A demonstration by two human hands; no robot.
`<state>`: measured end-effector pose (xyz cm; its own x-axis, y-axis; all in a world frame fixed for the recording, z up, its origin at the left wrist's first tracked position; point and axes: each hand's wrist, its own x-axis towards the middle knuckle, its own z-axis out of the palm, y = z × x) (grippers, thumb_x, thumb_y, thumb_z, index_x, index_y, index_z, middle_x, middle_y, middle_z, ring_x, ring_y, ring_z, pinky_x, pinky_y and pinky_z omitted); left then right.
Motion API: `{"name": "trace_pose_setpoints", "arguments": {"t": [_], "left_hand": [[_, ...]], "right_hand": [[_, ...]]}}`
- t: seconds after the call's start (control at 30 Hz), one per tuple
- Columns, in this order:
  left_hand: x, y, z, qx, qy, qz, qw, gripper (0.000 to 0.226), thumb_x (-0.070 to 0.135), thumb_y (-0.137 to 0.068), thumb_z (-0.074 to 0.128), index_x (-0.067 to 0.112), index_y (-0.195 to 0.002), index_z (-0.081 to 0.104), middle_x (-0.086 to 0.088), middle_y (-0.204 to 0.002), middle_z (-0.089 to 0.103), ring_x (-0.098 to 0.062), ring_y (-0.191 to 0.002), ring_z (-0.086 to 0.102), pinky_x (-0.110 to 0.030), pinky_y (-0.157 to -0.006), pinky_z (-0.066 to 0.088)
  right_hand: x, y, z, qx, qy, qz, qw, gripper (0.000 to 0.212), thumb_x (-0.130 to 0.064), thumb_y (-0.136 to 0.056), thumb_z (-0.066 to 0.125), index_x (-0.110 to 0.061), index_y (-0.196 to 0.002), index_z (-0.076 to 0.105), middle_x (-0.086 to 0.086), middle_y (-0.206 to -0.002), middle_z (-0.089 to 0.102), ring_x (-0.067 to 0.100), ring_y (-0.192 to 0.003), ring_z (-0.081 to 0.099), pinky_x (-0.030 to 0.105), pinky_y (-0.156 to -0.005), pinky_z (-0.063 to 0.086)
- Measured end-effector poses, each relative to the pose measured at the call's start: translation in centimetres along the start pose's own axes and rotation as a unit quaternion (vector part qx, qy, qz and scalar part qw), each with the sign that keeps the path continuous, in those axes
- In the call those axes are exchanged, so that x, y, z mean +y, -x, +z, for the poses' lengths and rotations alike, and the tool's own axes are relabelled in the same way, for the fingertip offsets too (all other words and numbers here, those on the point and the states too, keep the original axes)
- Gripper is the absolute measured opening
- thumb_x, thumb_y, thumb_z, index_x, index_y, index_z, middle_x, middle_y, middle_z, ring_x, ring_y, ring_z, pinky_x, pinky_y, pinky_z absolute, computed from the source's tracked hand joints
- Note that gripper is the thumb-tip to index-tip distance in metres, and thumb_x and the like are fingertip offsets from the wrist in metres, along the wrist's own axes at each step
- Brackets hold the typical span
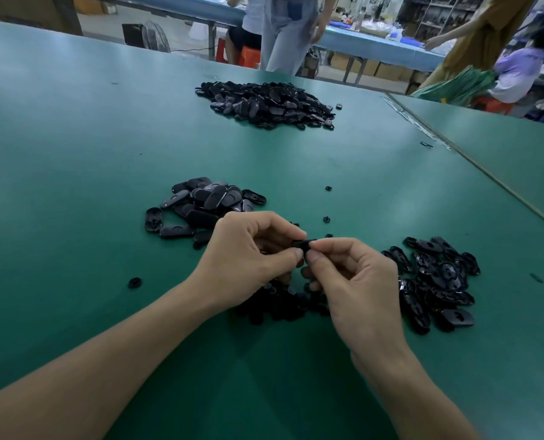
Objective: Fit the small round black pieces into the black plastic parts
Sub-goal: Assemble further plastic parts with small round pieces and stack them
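Above the green table point(74, 154), my left hand point(248, 258) and my right hand point(356, 281) meet, both pinching one black plastic part point(303, 243) between thumbs and fingertips. Whether a small round piece is in it is hidden by my fingers. Under my hands lies a heap of small round black pieces point(280, 304). A pile of oval black parts point(201, 204) sits just beyond my left hand. Another pile of black parts point(436, 281), hollow side up, lies right of my right hand. A large heap of black parts point(267, 103) rests far back.
Loose round pieces lie scattered: one left of my left wrist point(134, 282), others beyond my hands point(327, 219) point(328, 188). A seam point(486, 176) joins a second table at the right. People stand and sit beyond the far edge, near a fan point(154, 36).
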<state>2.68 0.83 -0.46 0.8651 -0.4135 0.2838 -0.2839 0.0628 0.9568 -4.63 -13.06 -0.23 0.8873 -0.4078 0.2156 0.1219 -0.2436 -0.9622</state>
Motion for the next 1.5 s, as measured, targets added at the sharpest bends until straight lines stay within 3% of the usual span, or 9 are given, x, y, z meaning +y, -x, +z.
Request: {"name": "trace_pose_setpoints", "arguments": {"t": [0.1,0.23,0.47,0.6,0.77,0.87,1.03,1.2,1.5], "left_hand": [[-0.2,-0.1,-0.1,0.002,-0.003,0.002,1.0,0.021,-0.007,-0.08,0.077,0.012,-0.086,0.075,-0.001,-0.073,0.075,-0.015,-0.061,0.07,-0.025,-0.055,0.057],[-0.3,-0.1,-0.1,-0.003,-0.019,0.003,1.0,0.02,-0.007,-0.08,0.076,0.011,-0.086,0.075,-0.003,-0.073,0.075,-0.018,-0.062,0.07,-0.027,-0.058,0.058],[-0.5,-0.2,-0.4,0.007,-0.016,0.0,1.0,0.019,-0.004,-0.081,0.074,0.013,-0.089,0.074,-0.006,-0.081,0.076,-0.02,-0.072,0.071,-0.036,-0.07,0.06],[-0.4,-0.3,-0.5,0.001,-0.022,0.0,1.0,0.018,-0.003,-0.081,0.077,0.012,-0.092,0.074,-0.007,-0.084,0.076,-0.016,-0.074,0.069,-0.033,-0.072,0.059],[-0.4,-0.5,-0.6,-0.006,-0.029,-0.007,1.0,0.021,-0.004,-0.082,0.076,0.015,-0.092,0.073,-0.009,-0.084,0.075,-0.011,-0.071,0.067,-0.026,-0.069,0.057],[-0.3,-0.5,-0.7,-0.017,-0.026,-0.015,0.999,0.023,-0.003,-0.081,0.078,0.016,-0.095,0.073,-0.015,-0.084,0.074,-0.014,-0.07,0.067,-0.027,-0.07,0.058],[-0.2,-0.4,-1.0,-0.036,-0.002,-0.029,0.999,0.026,-0.001,-0.079,0.08,0.015,-0.098,0.073,-0.014,-0.079,0.073,-0.013,-0.066,0.069,-0.023,-0.067,0.058],[-0.1,-0.4,-0.9,-0.042,0.025,-0.042,0.998,0.022,0.004,-0.073,0.081,0.01,-0.093,0.074,-0.008,-0.079,0.076,-0.015,-0.068,0.071,-0.02,-0.063,0.056],[0.1,-0.3,-0.8,-0.066,0.025,-0.051,0.996,0.021,-0.005,-0.076,0.079,0.008,-0.091,0.074,-0.005,-0.078,0.077,-0.014,-0.071,0.072,-0.019,-0.064,0.056]], "right_hand": [[0.2,0.0,0.2,0.009,-0.016,0.009,1.0,0.017,-0.003,-0.088,0.071,-0.02,-0.084,0.072,-0.001,-0.074,0.075,0.013,-0.069,0.071,0.018,-0.058,0.053],[0.4,0.1,0.3,0.013,0.023,-0.022,0.999,0.018,-0.007,-0.088,0.072,-0.024,-0.083,0.074,-0.004,-0.075,0.074,0.015,-0.07,0.071,0.03,-0.066,0.058],[0.2,0.4,0.5,-0.003,0.057,-0.062,0.996,0.021,-0.01,-0.088,0.074,-0.029,-0.095,0.078,-0.012,-0.086,0.076,0.007,-0.08,0.071,0.021,-0.075,0.054],[0.0,0.4,0.4,-0.018,0.073,-0.082,0.994,0.026,-0.006,-0.087,0.073,-0.03,-0.095,0.078,-0.014,-0.089,0.072,0.004,-0.085,0.069,0.011,-0.074,0.049],[0.0,0.2,-0.2,-0.034,0.096,-0.093,0.99,0.023,-0.009,-0.087,0.073,-0.029,-0.097,0.079,-0.013,-0.09,0.068,0.006,-0.086,0.066,0.011,-0.071,0.047],[0.0,-0.1,-0.6,-0.025,0.101,-0.095,0.99,0.03,-0.011,-0.087,0.074,-0.039,-0.098,0.074,-0.012,-0.09,0.069,0.006,-0.083,0.067,0.01,-0.069,0.047],[-0.1,-0.5,-1.0,-0.064,0.056,-0.051,0.995,0.026,-0.006,-0.086,0.074,-0.031,-0.094,0.073,-0.013,-0.084,0.075,0.006,-0.081,0.072,0.018,-0.075,0.055],[-0.1,-0.7,-1.5,-0.078,0.045,-0.034,0.995,0.016,-0.008,-0.083,0.077,-0.023,-0.085,0.073,-0.006,-0.076,0.075,0.012,-0.071,0.072,0.026,-0.068,0.058],[0.0,-0.9,-2.0,-0.085,0.076,-0.034,0.993,0.018,-0.009,-0.083,0.077,-0.026,-0.08,0.073,-0.006,-0.071,0.074,0.013,-0.065,0.071,0.024,-0.062,0.057]]}}
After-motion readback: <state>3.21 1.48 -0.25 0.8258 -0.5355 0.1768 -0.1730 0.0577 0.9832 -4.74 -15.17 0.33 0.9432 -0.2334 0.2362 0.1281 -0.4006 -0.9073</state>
